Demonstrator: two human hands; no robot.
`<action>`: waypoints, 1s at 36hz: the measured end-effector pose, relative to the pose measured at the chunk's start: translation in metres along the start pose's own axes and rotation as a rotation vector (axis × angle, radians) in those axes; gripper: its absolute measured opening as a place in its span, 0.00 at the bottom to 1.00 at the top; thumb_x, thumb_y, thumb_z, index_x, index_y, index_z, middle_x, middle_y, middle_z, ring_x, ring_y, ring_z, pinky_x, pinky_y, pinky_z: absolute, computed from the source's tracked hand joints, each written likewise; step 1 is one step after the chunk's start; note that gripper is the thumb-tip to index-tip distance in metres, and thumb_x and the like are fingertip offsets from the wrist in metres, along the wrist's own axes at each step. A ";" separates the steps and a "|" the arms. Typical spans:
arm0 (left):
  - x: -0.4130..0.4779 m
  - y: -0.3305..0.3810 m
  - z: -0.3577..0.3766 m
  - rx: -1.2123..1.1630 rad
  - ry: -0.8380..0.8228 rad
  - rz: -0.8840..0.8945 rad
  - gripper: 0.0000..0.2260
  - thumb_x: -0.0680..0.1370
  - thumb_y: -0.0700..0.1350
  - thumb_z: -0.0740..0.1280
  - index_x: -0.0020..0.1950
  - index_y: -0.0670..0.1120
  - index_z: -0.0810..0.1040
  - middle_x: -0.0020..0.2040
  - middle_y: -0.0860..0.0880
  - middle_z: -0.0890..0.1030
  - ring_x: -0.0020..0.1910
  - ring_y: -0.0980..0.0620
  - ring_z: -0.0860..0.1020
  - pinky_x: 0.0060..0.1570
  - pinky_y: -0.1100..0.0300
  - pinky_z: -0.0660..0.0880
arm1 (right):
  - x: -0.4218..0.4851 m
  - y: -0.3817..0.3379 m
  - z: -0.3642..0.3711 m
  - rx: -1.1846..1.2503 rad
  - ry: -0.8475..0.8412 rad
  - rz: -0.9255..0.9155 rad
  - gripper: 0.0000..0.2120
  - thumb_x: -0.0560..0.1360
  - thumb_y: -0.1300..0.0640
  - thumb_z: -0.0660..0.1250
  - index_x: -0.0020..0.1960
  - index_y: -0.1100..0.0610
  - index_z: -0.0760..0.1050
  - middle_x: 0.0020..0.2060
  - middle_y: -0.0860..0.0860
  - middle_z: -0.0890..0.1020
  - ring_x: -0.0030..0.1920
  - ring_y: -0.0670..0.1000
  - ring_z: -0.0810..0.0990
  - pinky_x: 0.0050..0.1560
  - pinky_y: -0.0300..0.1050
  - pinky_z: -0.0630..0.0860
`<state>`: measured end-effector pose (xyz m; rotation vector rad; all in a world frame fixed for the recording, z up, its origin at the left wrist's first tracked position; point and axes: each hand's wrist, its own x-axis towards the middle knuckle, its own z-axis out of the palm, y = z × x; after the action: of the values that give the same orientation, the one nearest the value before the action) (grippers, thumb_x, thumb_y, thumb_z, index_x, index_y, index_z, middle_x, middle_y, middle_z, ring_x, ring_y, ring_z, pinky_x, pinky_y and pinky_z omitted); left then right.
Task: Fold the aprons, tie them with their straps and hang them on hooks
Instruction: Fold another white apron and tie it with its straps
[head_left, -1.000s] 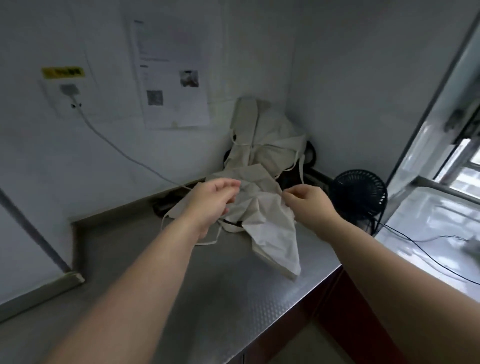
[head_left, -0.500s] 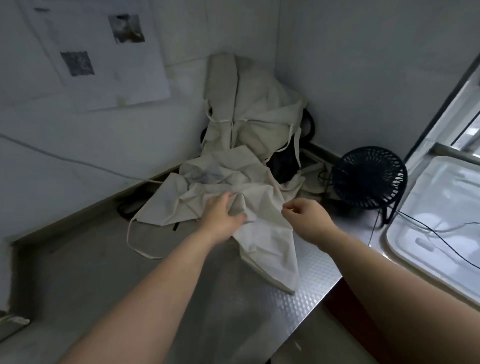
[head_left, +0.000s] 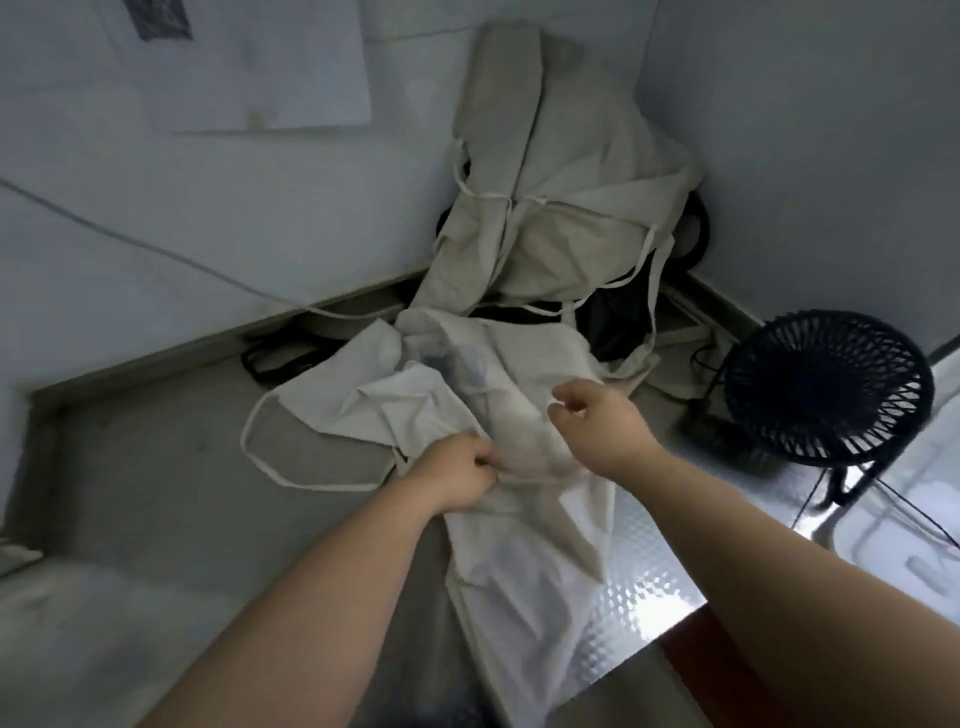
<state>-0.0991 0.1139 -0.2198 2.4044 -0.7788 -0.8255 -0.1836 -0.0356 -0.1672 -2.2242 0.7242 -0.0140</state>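
A crumpled white apron (head_left: 519, 571) lies on the steel counter (head_left: 156, 493), and its lower end reaches the counter's front edge. Its thin strap (head_left: 260, 452) loops out to the left. My left hand (head_left: 457, 473) grips a bunch of this apron near its middle. My right hand (head_left: 597, 421) is just to the right with curled fingers, pinching the same cloth, which is raised between the two hands. A second beige apron (head_left: 545, 171) with loose straps is heaped in the corner, leaning against the wall. No hooks are in view.
A small black fan (head_left: 826, 389) stands on the counter to the right, its cable trailing over a white surface (head_left: 909, 545). Dark objects sit under the corner heap. A paper sheet (head_left: 249, 67) and a thin cable (head_left: 130, 239) are on the left wall.
My view has tilted down and closer to the counter. Both hands came down to the apron; the left hand shifted nearer and closed on the cloth.
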 end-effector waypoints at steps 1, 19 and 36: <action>-0.011 -0.004 0.002 0.012 0.000 -0.043 0.09 0.76 0.41 0.62 0.49 0.44 0.81 0.49 0.48 0.80 0.52 0.48 0.77 0.44 0.61 0.69 | -0.001 0.000 0.001 -0.013 -0.011 -0.016 0.18 0.79 0.53 0.61 0.68 0.54 0.70 0.63 0.51 0.74 0.60 0.51 0.74 0.52 0.37 0.67; -0.210 -0.065 0.061 -0.075 0.447 -0.643 0.17 0.71 0.57 0.67 0.32 0.44 0.76 0.34 0.48 0.78 0.41 0.48 0.78 0.40 0.60 0.70 | -0.096 0.014 0.080 -0.079 -0.485 -0.140 0.38 0.75 0.42 0.65 0.77 0.51 0.49 0.74 0.55 0.55 0.73 0.58 0.58 0.69 0.50 0.61; -0.174 -0.088 0.046 -0.181 0.304 -0.459 0.44 0.73 0.49 0.70 0.77 0.55 0.41 0.72 0.46 0.66 0.68 0.44 0.68 0.63 0.56 0.67 | -0.096 0.001 0.118 -0.128 -0.439 0.029 0.27 0.75 0.56 0.64 0.72 0.58 0.60 0.63 0.59 0.74 0.62 0.60 0.73 0.53 0.45 0.70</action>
<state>-0.2125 0.2784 -0.2362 2.4903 -0.0302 -0.6343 -0.2368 0.0923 -0.2291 -2.2252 0.5233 0.5310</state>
